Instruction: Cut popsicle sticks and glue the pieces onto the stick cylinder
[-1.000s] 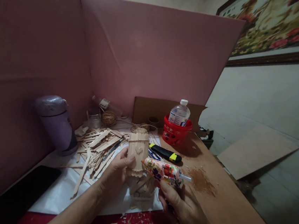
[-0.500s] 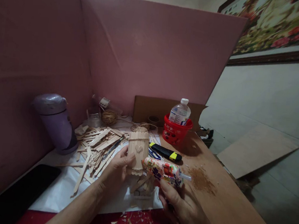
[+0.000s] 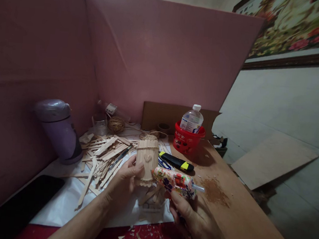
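My left hand (image 3: 123, 183) grips a small holder built of wooden craft sticks (image 3: 146, 162), upright, with a little heart shape on its front and twine round its top. My right hand (image 3: 195, 220) is closed round a glue gun with a flowered pattern (image 3: 173, 181); its nozzle points left and touches the holder's lower right side. A clear glue stick juts out of the gun's back end, to the right. Both hands hover above a white sheet (image 3: 64, 200) on the table.
Loose craft sticks (image 3: 103, 159) lie piled to the left. Behind stand a purple flask (image 3: 58, 130), a twine ball (image 3: 116, 124), a red bucket (image 3: 187, 141) with a water bottle (image 3: 192, 119), and a black-yellow utility knife (image 3: 176, 161). A black phone (image 3: 18, 207) lies at front left. Pink boards wall the table.
The stick holder and my left hand have risen slightly. The glue gun has stayed against the holder's lower right side.
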### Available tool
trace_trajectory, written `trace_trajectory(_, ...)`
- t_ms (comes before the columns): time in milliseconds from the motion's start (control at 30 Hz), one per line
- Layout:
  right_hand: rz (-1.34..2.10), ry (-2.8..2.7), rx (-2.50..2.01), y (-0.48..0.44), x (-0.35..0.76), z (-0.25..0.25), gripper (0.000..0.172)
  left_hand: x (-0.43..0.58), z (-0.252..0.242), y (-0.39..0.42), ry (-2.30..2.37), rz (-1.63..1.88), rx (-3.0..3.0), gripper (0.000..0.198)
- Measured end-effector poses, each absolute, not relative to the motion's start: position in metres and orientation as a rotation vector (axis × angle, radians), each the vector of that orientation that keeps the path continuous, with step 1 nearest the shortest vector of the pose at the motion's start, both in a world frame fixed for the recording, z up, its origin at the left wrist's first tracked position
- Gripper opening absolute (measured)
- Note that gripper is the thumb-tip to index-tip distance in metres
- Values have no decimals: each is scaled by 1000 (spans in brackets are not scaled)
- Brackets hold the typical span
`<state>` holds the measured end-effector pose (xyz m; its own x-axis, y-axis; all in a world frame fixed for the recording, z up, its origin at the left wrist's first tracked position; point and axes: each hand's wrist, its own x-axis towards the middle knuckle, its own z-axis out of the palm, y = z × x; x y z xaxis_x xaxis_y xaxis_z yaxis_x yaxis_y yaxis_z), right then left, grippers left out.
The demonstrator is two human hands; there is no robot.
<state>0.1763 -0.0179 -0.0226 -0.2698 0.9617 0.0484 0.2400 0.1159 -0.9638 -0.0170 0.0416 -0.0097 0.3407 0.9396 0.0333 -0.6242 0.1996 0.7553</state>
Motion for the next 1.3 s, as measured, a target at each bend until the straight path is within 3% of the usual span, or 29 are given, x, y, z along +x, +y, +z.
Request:
trace_trajectory(300, 1255, -1590, -1198, -17, 175, -26, 42, -19, -13, 47, 539, 1176, 752, 48)
trace_trajectory(667, 1279, -1603, -1148, -17, 176, -25, 35, -22, -14, 50, 549, 1173, 778, 50)
trace_trajectory(867, 1308, -1525, -1170, -18, 170, -17, 43, -24, -14, 50, 556, 1181, 779, 54)
trace_trajectory(1300, 1246, -1509, -1196, -19, 170, -17, 44, -24, -15, 50, 530, 1168, 759, 53)
